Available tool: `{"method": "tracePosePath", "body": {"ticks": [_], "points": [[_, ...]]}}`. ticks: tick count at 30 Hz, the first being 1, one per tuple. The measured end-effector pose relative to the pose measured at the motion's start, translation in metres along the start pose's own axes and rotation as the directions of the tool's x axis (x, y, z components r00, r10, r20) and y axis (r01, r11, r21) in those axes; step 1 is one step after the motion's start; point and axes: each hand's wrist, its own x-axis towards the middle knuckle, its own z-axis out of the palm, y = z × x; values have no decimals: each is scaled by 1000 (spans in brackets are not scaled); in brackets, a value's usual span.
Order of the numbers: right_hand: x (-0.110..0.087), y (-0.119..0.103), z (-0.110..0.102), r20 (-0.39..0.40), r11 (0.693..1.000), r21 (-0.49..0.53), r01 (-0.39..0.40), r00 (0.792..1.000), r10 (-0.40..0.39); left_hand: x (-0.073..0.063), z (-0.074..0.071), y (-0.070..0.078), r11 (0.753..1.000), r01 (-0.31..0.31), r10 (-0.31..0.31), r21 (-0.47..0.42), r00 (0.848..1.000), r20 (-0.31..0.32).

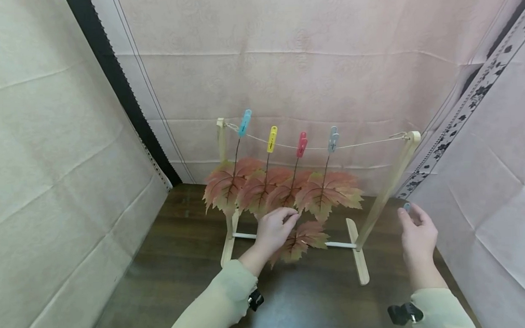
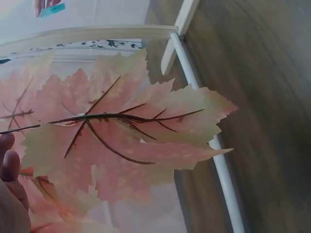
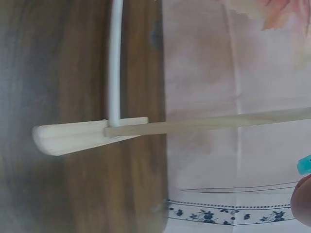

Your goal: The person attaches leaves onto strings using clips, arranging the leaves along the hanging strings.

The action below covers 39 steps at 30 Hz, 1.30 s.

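My left hand pinches the thin dark stem of a reddish artificial maple leaf, whose blade hangs below the fingers in front of the rack. Off to the right of the rack, my right hand holds a small blue clothespin between thumb and fingers. Several similar leaves hang by their stems from a thin string. They are clipped by a blue clothespin, a yellow clothespin, a pink clothespin and a grey-blue clothespin.
The string runs between two wooden posts; the right post stands between my hands. A white crossbar joins their wooden feet on the dark wood table. Pale cloth hangs behind and at both sides.
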Motion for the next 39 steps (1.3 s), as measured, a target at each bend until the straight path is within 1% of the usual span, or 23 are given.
{"method": "tracePosePath", "body": {"ticks": [4,8,12,15,17,21,25,27,31,34,38,39], "points": [[-2,-11,-1,-8,997,75,4,1000,-4,3,0,9,1000,-5,5,-17,1000,23],[-3,-23,0,-24,990,137,20,1000,-17,5,1,13,1000,-19,20,-15,1000,20],[-2,-31,1,-46,972,231,49,998,-40,9,4,18,1000,-22,23,-17,999,26],[-2,-38,1,-61,947,313,71,997,-55,14,5,25,1000,-11,12,-15,999,45],[-3,-45,3,-73,933,349,89,995,-67,18,5,29,1000,-5,6,-16,998,60],[-8,-60,6,-71,898,424,119,993,-98,25,6,34,999,7,-4,-39,997,77],[-11,-74,8,-66,837,522,162,987,-150,31,8,38,998,29,-23,-61,996,88],[-13,-80,9,-75,805,561,194,980,-184,33,9,41,997,33,-27,-65,996,88],[-15,-87,10,-100,770,593,236,970,-220,38,11,47,995,58,-51,-84,995,85],[-17,-91,11,-116,761,596,257,965,-235,43,12,53,993,74,-66,-97,994,85],[-20,-97,13,-118,726,630,276,958,-261,50,11,62,989,93,-83,-116,993,84],[-21,-100,13,-119,710,645,282,955,-272,52,11,64,987,100,-90,-122,992,85]]}}
